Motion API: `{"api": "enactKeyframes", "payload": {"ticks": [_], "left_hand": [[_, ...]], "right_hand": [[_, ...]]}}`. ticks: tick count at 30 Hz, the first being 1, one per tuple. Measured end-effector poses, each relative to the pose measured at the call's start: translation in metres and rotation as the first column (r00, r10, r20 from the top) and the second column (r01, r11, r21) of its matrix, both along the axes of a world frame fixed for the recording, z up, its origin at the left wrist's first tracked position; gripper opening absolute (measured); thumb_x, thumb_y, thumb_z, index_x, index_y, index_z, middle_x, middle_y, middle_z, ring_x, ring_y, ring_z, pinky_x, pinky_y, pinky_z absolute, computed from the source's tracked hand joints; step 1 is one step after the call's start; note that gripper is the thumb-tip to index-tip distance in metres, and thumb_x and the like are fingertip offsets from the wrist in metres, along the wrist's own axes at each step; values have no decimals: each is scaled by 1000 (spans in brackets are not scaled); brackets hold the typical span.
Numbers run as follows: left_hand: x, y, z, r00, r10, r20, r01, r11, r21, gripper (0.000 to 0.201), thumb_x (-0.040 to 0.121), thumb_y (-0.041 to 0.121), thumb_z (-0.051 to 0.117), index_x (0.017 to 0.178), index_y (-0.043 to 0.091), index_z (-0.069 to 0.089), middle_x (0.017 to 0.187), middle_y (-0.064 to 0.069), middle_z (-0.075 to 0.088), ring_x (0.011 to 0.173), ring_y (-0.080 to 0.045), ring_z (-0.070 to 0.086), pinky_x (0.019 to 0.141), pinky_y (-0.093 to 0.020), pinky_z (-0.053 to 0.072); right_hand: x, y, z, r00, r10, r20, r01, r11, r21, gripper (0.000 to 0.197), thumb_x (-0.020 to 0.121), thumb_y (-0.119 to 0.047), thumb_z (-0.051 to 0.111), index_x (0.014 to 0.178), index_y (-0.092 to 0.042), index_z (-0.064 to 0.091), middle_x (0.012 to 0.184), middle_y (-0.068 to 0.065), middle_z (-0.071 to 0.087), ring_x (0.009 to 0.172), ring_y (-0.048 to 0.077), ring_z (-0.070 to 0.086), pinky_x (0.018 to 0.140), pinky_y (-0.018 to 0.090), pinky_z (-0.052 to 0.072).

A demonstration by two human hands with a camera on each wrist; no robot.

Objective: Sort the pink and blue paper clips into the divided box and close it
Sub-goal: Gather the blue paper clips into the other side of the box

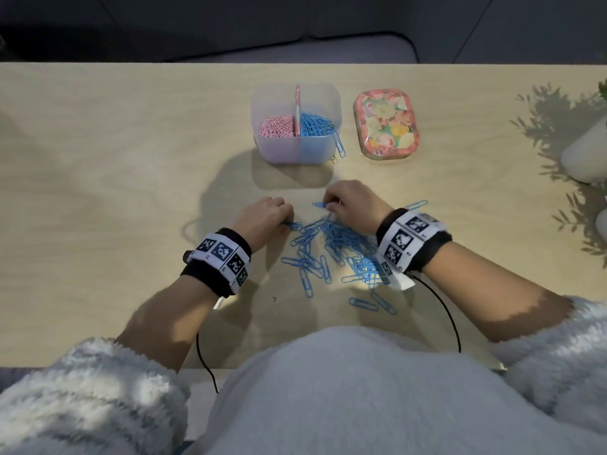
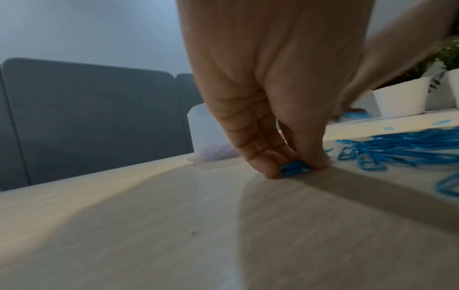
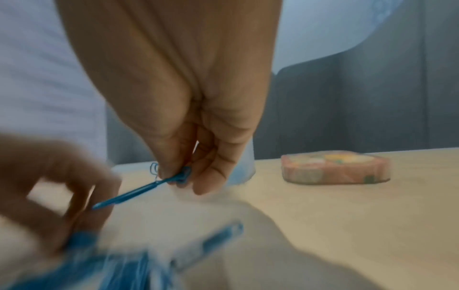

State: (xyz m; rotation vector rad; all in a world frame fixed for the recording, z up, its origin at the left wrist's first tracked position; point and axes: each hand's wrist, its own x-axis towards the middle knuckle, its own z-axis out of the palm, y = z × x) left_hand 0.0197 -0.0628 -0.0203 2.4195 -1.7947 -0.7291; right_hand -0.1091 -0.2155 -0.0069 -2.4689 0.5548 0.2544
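Head view: translucent square plastic divided box point(image 1: 296, 124) standing open toward the far edge of the pale wooden table point(image 1: 115, 178), pink paper clips point(image 1: 277, 127) heaped in its left compartment, blue ones point(image 1: 316, 125) in its right, one blue clip hooked over the right wall outside. Floral-printed rounded lid point(image 1: 386, 122) lying flat just beside the box on the right, not yet fitted. Loose pile of blue wire paper clips point(image 1: 331, 254) spread between the wrists toward the near edge; no pink clip visible among them. Left hand point(image 1: 262, 215) curled, fingertips down on a clip at the pile's left fringe. Right hand point(image 1: 353, 205) curled, pinching a blue clip point(image 1: 319, 204) at the pile's far side. Judged: pink sorting looks finished, blue well under way with many clips left, closing still to come

Left wrist view: thumb and fingers point(image 2: 263, 164) pressed together on a blue clip point(image 2: 294, 168) against the table surface, box visible behind, pile to the right, white plant pots point(image 2: 400, 96) near the table's right edge

Right wrist view: thumb and forefinger point(image 3: 171, 172) nipping one end of a blue clip point(image 3: 139, 191), remaining fingers loosely bent; left hand blurred at the left; lid resting apart on the table to the right; blurred blue mass of clips below
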Motion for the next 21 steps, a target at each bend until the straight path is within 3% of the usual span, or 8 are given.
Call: {"api": "enactKeyframes", "payload": {"ticks": [5,9,11,15,18,21], "left_hand": [[-7,-4,-1,996,-17,90,18,1000,-1,22,92,13,47,105,-2,58,107,-22,58,99,-38,57,76,-45,43],[-8,-8,1,994,0,109,-6,999,54,23,93,14,45,108,1,57,111,-18,57,101,-34,57,77,-42,42],[-5,-8,2,998,36,61,-38,999,34,22,90,14,48,107,4,59,109,-17,59,99,-34,58,77,-40,43],[5,-11,15,987,151,-60,-159,976,-147,18,87,14,55,100,4,64,100,-17,64,90,-35,61,78,-42,48],[14,-28,34,973,220,-73,-232,923,-306,16,86,13,56,96,4,65,97,-16,68,88,-33,62,75,-36,45],[22,-51,53,961,270,-64,-273,877,-396,17,86,14,56,97,6,67,100,-14,69,92,-29,61,77,-33,43]], "right_hand": [[35,-34,53,936,-245,254,231,969,83,15,89,-11,55,93,-1,66,92,6,63,81,15,56,74,22,40],[74,-58,70,867,-385,317,367,923,116,16,87,-12,61,92,2,67,87,8,64,66,12,55,58,15,48],[84,-64,68,891,-363,274,352,932,90,17,86,-11,62,95,1,68,96,14,68,75,16,57,60,17,49],[77,-69,63,948,-237,214,254,966,-55,24,85,0,53,104,-3,67,110,14,67,93,21,60,83,25,45],[65,-65,56,999,0,33,6,984,-178,34,80,-3,63,114,-7,64,120,14,58,104,25,57,87,26,40],[61,-67,51,999,33,21,-29,981,-191,30,81,-2,63,110,-7,66,117,15,61,101,29,60,82,24,39]]}}
